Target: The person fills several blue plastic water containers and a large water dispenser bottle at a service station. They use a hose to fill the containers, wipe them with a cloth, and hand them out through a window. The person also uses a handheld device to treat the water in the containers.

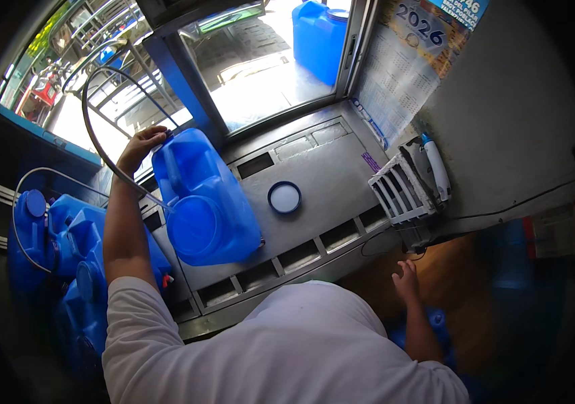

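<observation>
Blue plastic water container (pixel 205 202) lies tipped on a grey metal counter (pixel 328 168), its round mouth facing the camera. Left hand (pixel 140 147) grips the container's upper end, fingers curled around it, beside a thin dark hose (pixel 92 128) arching overhead. Right hand (pixel 406 279) hangs below the counter edge, fingers loosely spread, holding nothing. A blue-rimmed white cap (pixel 284 197) sits on the counter just right of the container. More blue containers (pixel 65 249) are stacked at lower left
</observation>
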The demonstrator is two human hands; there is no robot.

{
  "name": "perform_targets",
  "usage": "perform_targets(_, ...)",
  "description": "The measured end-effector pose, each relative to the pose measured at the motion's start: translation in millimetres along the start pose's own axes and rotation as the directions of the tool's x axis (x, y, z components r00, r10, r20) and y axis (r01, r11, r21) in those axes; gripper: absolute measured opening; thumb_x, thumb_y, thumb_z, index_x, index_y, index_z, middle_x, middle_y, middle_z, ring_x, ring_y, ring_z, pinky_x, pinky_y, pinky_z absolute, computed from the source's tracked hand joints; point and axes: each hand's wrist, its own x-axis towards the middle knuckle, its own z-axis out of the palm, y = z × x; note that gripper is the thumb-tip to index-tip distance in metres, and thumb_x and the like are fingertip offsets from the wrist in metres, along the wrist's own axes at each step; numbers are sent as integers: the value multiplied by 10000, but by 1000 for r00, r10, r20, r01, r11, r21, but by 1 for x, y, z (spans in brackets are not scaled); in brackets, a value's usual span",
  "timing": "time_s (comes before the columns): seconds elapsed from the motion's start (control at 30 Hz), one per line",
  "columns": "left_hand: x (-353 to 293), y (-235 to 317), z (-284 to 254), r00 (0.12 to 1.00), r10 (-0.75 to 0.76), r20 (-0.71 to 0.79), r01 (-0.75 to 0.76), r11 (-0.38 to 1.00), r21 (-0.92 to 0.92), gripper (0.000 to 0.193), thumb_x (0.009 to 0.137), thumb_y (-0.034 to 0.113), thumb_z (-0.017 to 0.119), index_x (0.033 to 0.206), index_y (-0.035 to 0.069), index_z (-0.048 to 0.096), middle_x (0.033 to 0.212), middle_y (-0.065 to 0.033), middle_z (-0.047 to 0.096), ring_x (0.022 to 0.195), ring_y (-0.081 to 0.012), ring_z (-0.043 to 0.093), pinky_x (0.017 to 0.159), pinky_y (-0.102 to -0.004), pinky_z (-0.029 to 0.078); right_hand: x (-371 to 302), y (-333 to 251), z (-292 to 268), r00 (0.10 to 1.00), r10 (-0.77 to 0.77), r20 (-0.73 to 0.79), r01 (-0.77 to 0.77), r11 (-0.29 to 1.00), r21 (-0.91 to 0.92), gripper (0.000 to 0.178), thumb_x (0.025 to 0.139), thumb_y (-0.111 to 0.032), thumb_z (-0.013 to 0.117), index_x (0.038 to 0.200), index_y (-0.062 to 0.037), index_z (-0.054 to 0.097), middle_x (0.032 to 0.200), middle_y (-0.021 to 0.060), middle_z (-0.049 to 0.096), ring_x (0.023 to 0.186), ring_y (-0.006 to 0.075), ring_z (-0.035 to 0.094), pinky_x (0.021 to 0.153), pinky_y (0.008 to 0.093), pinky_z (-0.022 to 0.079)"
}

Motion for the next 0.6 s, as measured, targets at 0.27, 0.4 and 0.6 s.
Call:
perform_targets(0.27,20,58,36,936,-160,-314,352,373,859,870,784,806,396,976,20,716,979,-175,691,967,-310,652,856,-418,491,13,1,13,997,27,79,-32,997,63,451,759,-151,666,1184,-45,559,1361,236,421,1287,385,387,1065,411,346)
perform_targets(0.4,23,56,43,930,-194,-313,358,282,890,905,764,832,371,958,24,729,961,-199,690,965,-330,658,859,-406,491,25,-9,16,997,-14,80,7,997,80,442,747,-144,672,1165,-45,569,1331,237,444,1257,390,415,1050,410,364)
perform_targets(0.6,30,42,26,962,-180,-203,271,687,675,676,794,652,573,898,5,737,890,-199,695,875,-297,670,809,-384,511,28,-28,31,991,-10,131,-2,995,98,421,743,-135,657,1148,-45,585,1286,215,479,1186,368,478,1009,408,401)
